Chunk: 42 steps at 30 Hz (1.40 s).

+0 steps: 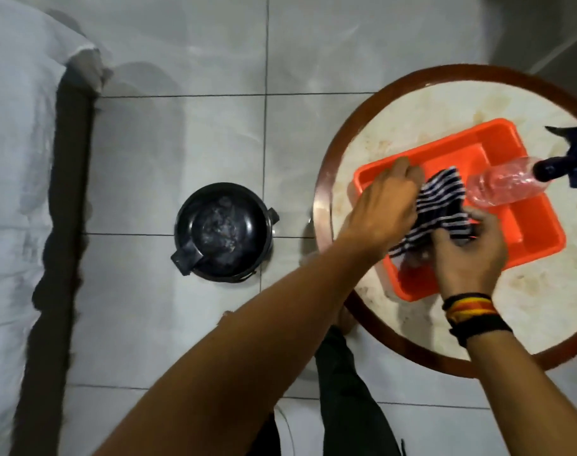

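Observation:
A dark blue and white striped cloth [440, 205] hangs bunched over an orange plastic tray [530, 228] on a round marble-topped table [412, 133]. My left hand [384, 205] grips the cloth's left side from above. My right hand [468, 255], with dark and striped bands on its wrist, pinches the cloth's lower right part. A clear spray bottle [507, 184] with a dark blue trigger head lies on its side across the tray's far right part.
A black pot [223, 230] stands on the tiled floor left of the table. A bed with a white sheet [14, 143] and dark frame runs along the left edge. My legs are below the table's near rim.

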### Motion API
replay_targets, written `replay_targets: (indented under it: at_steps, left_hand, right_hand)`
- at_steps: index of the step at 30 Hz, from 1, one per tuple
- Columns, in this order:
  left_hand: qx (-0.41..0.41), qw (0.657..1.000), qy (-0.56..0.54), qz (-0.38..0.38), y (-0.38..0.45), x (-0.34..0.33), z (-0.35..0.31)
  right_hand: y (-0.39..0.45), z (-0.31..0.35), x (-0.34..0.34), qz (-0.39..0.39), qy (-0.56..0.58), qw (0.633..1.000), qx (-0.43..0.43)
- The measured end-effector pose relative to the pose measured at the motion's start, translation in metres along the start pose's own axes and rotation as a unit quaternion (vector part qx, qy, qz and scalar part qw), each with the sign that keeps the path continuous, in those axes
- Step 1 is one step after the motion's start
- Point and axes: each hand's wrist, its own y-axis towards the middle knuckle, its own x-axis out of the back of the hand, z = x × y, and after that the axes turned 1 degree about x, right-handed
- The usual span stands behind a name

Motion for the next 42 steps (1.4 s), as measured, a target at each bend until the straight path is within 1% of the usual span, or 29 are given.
replay_targets:
  at_steps: [2, 4, 6, 7, 10, 12, 15, 17, 19, 22, 24, 25, 27, 28, 29, 30, 32, 33, 34, 35, 37, 41, 42]
  left_hand:
    - [-0.006, 0.994, -0.085, -0.074, -0.017, 0.027, 0.003]
    - [0.005, 0.983, -0.122, -0.14, -0.039, 0.062, 0.013]
    - [0.046, 0.971, -0.151, -0.18, -0.064, 0.092, 0.026]
    - [0.08, 0.965, -0.165, -0.189, -0.081, 0.106, 0.042]
    - [0.188, 0.947, -0.196, -0.174, -0.123, 0.126, 0.089]
    - [0.261, 0.927, -0.205, -0.177, -0.157, 0.12, 0.131]
    - [0.367, 0.882, -0.227, -0.188, -0.204, 0.099, 0.191]
    - [0.438, 0.851, -0.24, -0.164, -0.224, 0.082, 0.225]
    - [0.476, 0.83, -0.249, -0.149, -0.234, 0.07, 0.253]
    - [0.493, 0.817, -0.256, -0.152, -0.236, 0.051, 0.293]
    - [0.495, 0.824, -0.236, -0.142, -0.233, 0.041, 0.314]
    - [0.491, 0.837, -0.202, -0.135, -0.234, 0.035, 0.324]
    - [0.458, 0.878, -0.066, -0.12, -0.238, 0.023, 0.346]
    - [0.438, 0.893, 0.002, -0.101, -0.242, 0.019, 0.357]
    - [0.421, 0.903, 0.045, -0.065, -0.246, 0.016, 0.366]
    - [0.41, 0.91, 0.06, -0.01, -0.25, 0.012, 0.378]
    - [0.393, 0.912, 0.066, 0.098, -0.254, 0.006, 0.398]
    - [0.388, 0.91, 0.073, 0.128, -0.257, 0.0, 0.408]
    - [0.384, 0.909, 0.076, 0.142, -0.259, -0.006, 0.415]
    - [0.384, 0.909, 0.074, 0.144, -0.261, -0.014, 0.422]
    - [0.383, 0.912, 0.074, 0.125, -0.264, -0.025, 0.431]
    - [0.376, 0.92, 0.062, 0.089, -0.259, -0.04, 0.437]
    - [0.382, 0.919, 0.06, 0.076, -0.256, -0.043, 0.438]
  right_hand:
    - [-0.012, 0.032, 0.008, 0.001, 0.06, 0.997, 0.055]
    - [-0.024, 0.067, 0.011, 0.015, 0.098, 0.991, 0.092]
    - [-0.034, 0.093, 0.009, 0.043, 0.116, 0.985, 0.123]
    - [-0.044, 0.105, 0.0, 0.074, 0.121, 0.98, 0.138]
    - [-0.076, 0.126, -0.041, 0.174, 0.128, 0.966, 0.139]
    - [-0.102, 0.132, -0.081, 0.226, 0.111, 0.96, 0.125]
    - [-0.13, 0.114, -0.149, 0.305, 0.03, 0.948, 0.083]
    - [-0.144, 0.098, -0.193, 0.343, -0.043, 0.935, 0.08]
    - [-0.15, 0.084, -0.23, 0.367, -0.105, 0.921, 0.074]
    - [-0.148, 0.07, -0.289, 0.378, -0.16, 0.909, 0.074]
    - [-0.14, 0.061, -0.32, 0.37, -0.188, 0.906, 0.082]
    - [-0.139, 0.055, -0.334, 0.367, -0.204, 0.903, 0.091]
    - [-0.142, 0.042, -0.351, 0.359, -0.234, 0.895, 0.122]
    - [-0.149, 0.037, -0.356, 0.354, -0.244, 0.892, 0.142]
    - [-0.158, 0.031, -0.358, 0.346, -0.249, 0.889, 0.167]
    - [-0.17, 0.023, -0.361, 0.341, -0.257, 0.884, 0.193]
    - [-0.193, 0.003, -0.369, 0.342, -0.279, 0.863, 0.247]
    - [-0.202, -0.008, -0.373, 0.348, -0.295, 0.848, 0.269]
    - [-0.208, -0.017, -0.379, 0.353, -0.314, 0.834, 0.285]
    - [-0.211, -0.027, -0.387, 0.354, -0.335, 0.823, 0.293]
    - [-0.21, -0.037, -0.402, 0.338, -0.368, 0.814, 0.297]
    - [-0.207, -0.025, -0.435, 0.292, -0.392, 0.811, 0.322]
    - [-0.206, -0.022, -0.443, 0.291, -0.394, 0.801, 0.343]
